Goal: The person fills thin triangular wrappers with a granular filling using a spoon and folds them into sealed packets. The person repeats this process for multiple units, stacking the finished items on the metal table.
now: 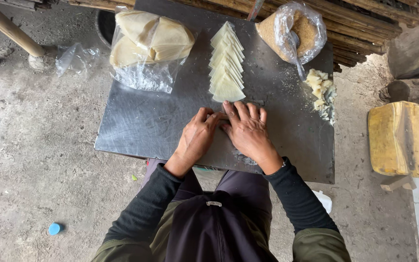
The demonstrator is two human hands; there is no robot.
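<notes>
Two hands pressed together on a metal desk just below a row of pale dough triangles.

Far left of the hands, on the concrete floor point(35, 145), lies a small blue cap point(54, 228). Up and left of the hands, a clear plastic bag of folded pale wrappers point(151, 41) rests on the metal desk point(141, 121). The left hand point(196, 138) lies knuckles up, fingers curled down onto the sheet; whether it pinches anything cannot be told. The right hand point(248, 130) lies flat beside it, touching it, fingers spread and reaching the nearest piece of the overlapping row of dough triangles point(226, 65). Up and right of the hands sits an open bag of brown crumbs point(294, 31), then a heap of pale crumbled filling point(321, 92). Far right stands a yellow jerrycan point(398, 138).
</notes>
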